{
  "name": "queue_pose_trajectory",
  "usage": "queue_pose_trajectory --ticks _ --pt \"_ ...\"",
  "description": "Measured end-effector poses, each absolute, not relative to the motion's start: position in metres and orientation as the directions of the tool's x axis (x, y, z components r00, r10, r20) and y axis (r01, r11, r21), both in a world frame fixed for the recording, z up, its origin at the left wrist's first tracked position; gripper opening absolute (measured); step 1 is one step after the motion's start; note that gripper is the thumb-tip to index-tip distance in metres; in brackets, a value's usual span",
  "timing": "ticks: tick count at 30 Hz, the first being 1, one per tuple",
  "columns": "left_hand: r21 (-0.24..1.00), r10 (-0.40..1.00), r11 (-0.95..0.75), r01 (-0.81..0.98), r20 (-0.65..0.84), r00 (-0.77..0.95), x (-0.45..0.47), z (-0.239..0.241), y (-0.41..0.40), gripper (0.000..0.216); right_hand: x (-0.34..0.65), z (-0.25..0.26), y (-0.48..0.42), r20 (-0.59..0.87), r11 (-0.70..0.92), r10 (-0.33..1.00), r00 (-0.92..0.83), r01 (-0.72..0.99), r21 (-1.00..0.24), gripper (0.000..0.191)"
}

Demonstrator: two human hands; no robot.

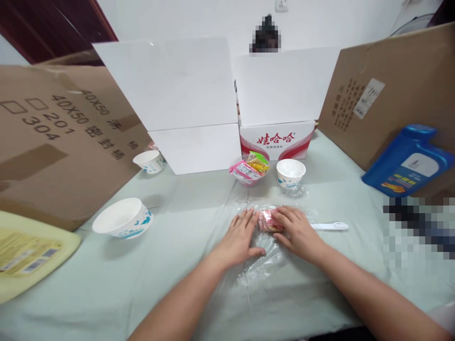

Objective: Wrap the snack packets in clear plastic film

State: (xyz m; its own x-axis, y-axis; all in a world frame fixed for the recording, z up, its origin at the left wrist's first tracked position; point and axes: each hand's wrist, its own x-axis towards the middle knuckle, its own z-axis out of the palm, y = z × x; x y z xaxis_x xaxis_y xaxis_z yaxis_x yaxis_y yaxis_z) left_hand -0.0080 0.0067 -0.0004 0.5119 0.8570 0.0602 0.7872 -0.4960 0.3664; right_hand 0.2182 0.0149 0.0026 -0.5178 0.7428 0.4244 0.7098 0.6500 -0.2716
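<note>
A small pinkish-red packet [266,220] in shiny wrapping lies on a sheet of clear plastic film [261,265] on the table. My left hand [239,239] rests flat on the film, its fingers spread and the tips at the packet's left side. My right hand [297,232] lies over the packet's right part, fingers stretched out and touching it. A white plastic handle [330,227] sticks out to the right from behind my right hand; its other end is hidden. Just beyond stand a clear bowl with snack packets [249,169] and a paper bowl [290,173].
Two more paper bowls [124,218] [150,162] stand at left. Brown cartons [67,142] [394,104] flank the table, with white cardboard panels [192,85] and a red-and-white box [277,142] behind. A blue bottle [408,161] is at right, a yellow container [31,255] at left. Someone's head shows behind the box.
</note>
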Motion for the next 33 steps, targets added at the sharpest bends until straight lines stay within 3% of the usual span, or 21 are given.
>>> queue_pose_trajectory --ticks 3,8,11,16,21,27,30,33 --pt "0.363 0.857 -0.486 0.795 0.021 0.514 -0.01 0.003 0.005 0.108 0.216 -0.001 0.018 0.297 0.584 0.806 -0.512 0.77 -0.258 0.052" --pt "0.363 0.87 -0.448 0.817 -0.034 0.493 -0.009 0.01 0.004 0.115 0.221 0.017 0.025 0.161 0.468 0.884 -0.44 0.829 -0.305 0.037" --pt "0.375 0.871 -0.43 0.821 -0.067 0.487 -0.009 0.011 0.004 0.114 0.218 0.023 0.031 0.189 0.547 0.837 -0.513 0.792 -0.271 0.032" --pt "0.426 0.878 -0.402 0.811 -0.073 0.474 -0.01 0.013 0.004 0.117 0.202 0.023 0.043 0.093 0.665 0.745 -0.661 0.725 -0.179 0.065" --pt "0.419 0.879 -0.392 0.819 -0.093 0.468 -0.01 0.014 0.004 0.121 0.199 0.039 0.066 -0.016 0.612 0.785 -0.619 0.78 -0.13 0.042" --pt "0.397 0.866 -0.427 0.813 -0.078 0.493 -0.011 0.008 0.003 0.113 0.195 0.062 0.079 -0.093 0.678 0.732 -0.675 0.735 0.0 0.035" --pt "0.387 0.852 -0.462 0.798 -0.057 0.521 -0.012 0.006 0.002 0.101 0.192 0.092 0.091 -0.045 0.649 0.745 -0.665 0.74 -0.176 0.03" --pt "0.388 0.844 -0.478 0.788 -0.043 0.534 -0.013 0.005 0.003 0.094 0.182 0.136 0.119 0.217 0.592 0.796 -0.565 0.652 -0.473 0.032"
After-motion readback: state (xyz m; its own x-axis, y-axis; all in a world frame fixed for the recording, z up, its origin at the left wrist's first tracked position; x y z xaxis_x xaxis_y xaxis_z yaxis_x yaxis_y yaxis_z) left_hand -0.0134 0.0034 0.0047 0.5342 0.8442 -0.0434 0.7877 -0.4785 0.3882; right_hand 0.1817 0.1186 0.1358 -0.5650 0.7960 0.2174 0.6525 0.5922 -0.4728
